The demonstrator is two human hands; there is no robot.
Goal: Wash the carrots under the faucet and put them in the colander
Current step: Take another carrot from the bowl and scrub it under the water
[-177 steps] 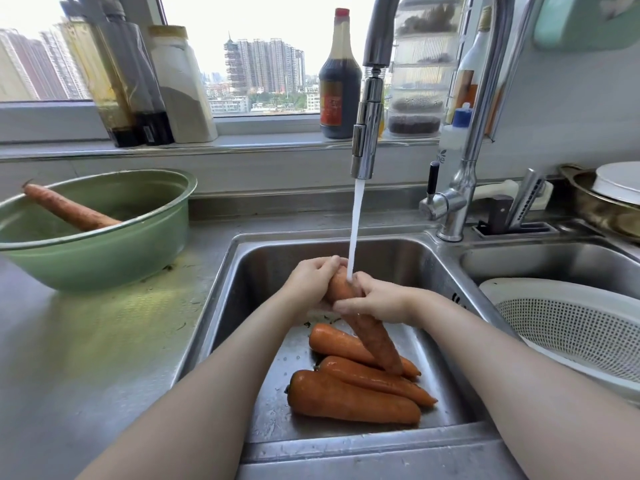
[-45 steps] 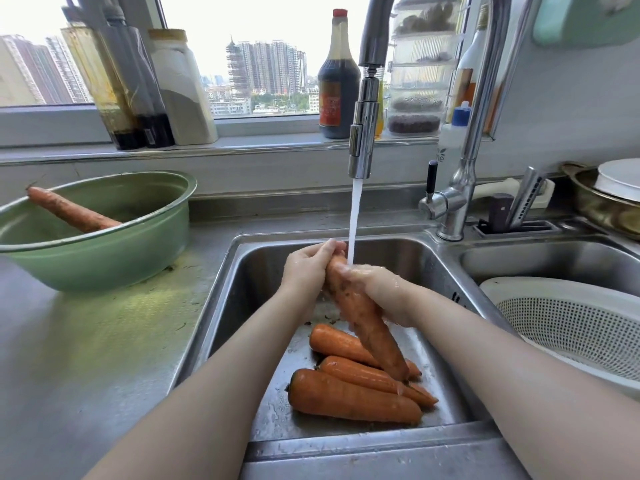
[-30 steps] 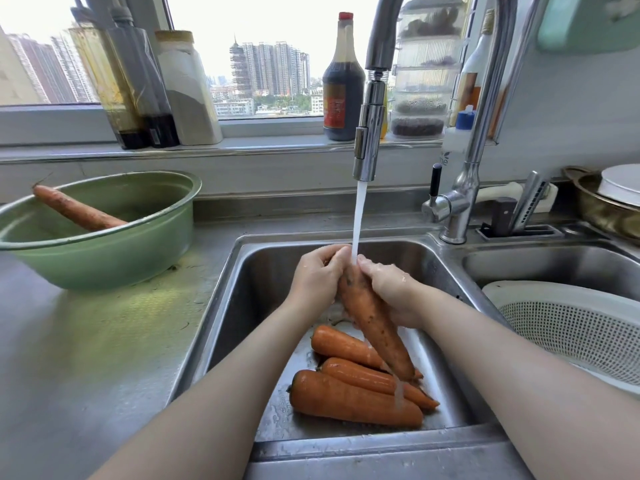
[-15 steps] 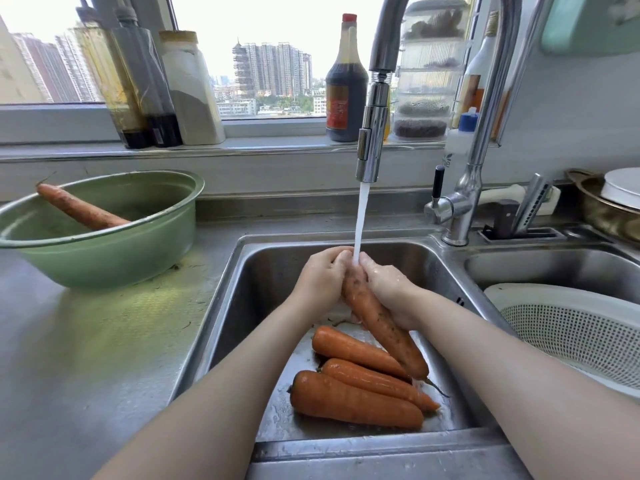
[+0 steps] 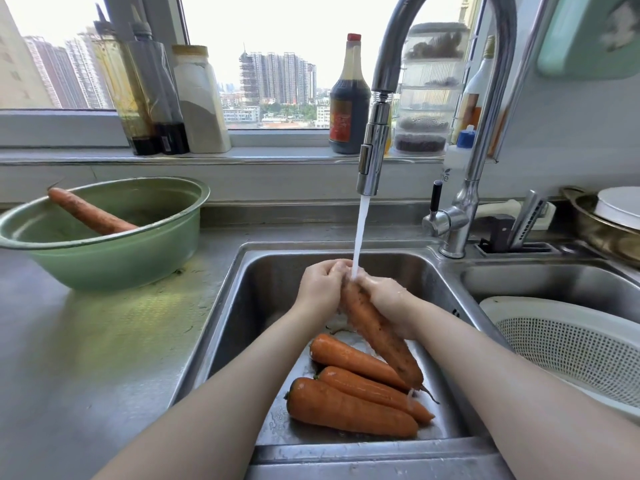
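Washing step in progress

The left hand (image 5: 320, 289) and right hand (image 5: 388, 299) are both curled round the top of one carrot (image 5: 377, 337), under the faucet (image 5: 372, 154) stream. 3 more carrots (image 5: 349, 407) lie below the hands. Next, I think, it must go to the colander (image 5: 571, 348), right of the right hand, w/ firm grip as it is wet

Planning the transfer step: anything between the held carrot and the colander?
Nothing blocks it. Left hand and right hand grip the carrot in the left basin; the colander sits open-topped in the right basin. Only the low sink divider lies between, to be lifted over.
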